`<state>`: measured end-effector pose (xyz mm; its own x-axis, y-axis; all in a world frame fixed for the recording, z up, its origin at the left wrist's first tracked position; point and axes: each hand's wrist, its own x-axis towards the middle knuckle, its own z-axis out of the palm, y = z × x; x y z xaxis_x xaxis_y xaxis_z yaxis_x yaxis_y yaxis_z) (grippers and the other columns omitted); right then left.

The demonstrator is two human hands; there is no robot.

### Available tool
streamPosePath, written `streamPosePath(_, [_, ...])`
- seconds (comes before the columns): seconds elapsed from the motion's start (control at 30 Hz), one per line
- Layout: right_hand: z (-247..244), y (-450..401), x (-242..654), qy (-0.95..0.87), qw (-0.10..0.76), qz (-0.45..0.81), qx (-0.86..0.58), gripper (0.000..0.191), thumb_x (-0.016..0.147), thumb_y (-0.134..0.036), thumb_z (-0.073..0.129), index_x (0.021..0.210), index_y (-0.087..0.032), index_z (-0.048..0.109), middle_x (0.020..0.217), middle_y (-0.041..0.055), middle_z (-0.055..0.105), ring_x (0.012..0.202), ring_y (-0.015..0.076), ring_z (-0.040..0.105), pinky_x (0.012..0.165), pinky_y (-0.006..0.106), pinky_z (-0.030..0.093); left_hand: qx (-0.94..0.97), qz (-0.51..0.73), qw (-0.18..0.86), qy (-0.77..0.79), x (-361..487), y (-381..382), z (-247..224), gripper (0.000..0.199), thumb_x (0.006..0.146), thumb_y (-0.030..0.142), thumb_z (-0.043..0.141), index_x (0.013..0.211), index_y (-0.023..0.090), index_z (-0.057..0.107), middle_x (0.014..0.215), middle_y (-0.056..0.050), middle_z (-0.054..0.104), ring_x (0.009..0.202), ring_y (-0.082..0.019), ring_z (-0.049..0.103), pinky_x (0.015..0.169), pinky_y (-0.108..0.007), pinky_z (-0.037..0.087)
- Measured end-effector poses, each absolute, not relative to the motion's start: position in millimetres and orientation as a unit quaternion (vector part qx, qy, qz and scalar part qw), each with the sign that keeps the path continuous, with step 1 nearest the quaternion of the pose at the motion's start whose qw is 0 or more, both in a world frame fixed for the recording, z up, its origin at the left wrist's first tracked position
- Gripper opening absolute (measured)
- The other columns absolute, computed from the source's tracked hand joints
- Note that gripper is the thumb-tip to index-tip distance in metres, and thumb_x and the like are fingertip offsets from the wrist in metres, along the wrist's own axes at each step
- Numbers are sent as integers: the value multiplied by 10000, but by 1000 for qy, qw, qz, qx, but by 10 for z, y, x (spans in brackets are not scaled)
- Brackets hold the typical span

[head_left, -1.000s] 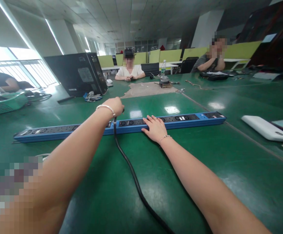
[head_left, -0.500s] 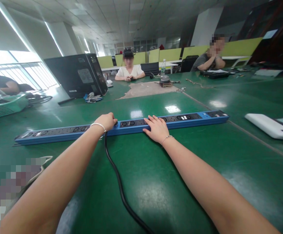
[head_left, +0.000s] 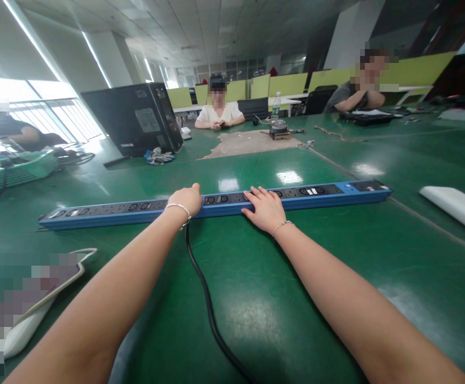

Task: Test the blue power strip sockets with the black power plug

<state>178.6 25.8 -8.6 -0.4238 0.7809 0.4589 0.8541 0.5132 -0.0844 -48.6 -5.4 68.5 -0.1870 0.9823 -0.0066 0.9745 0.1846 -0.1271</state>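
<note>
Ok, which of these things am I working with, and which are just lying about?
In use:
Power strip, under your open right hand
Black cable, running from your closed left hand

Lying about:
Computer case
Gloves
Bottle
Green basket
White device

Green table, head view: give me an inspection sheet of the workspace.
Surface: green table, glossy, with a seam at right.
Job's things: long blue power strip lying crosswise.
Clutter: gloves by the computer case; green basket at left; white object at right.
Hands: left hand curled over the strip, grip hidden; right hand spread flat on it.
Cables: black cable runs from beneath the left hand out of view.
Surroundings: people around the table.
</note>
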Motion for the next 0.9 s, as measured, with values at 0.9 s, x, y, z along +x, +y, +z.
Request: streamPosePath(0.9, [-79,267,1785,-839,221,-69,-491,512,828,-469,515,1293,-255,493,1390,53,447,1294,252,356,1049,443,253,-571,56,54,-817,-1696,-299,766,370,824,449,380,1024,222,592,937,-92,707,894,-246,648,730,-289,465])
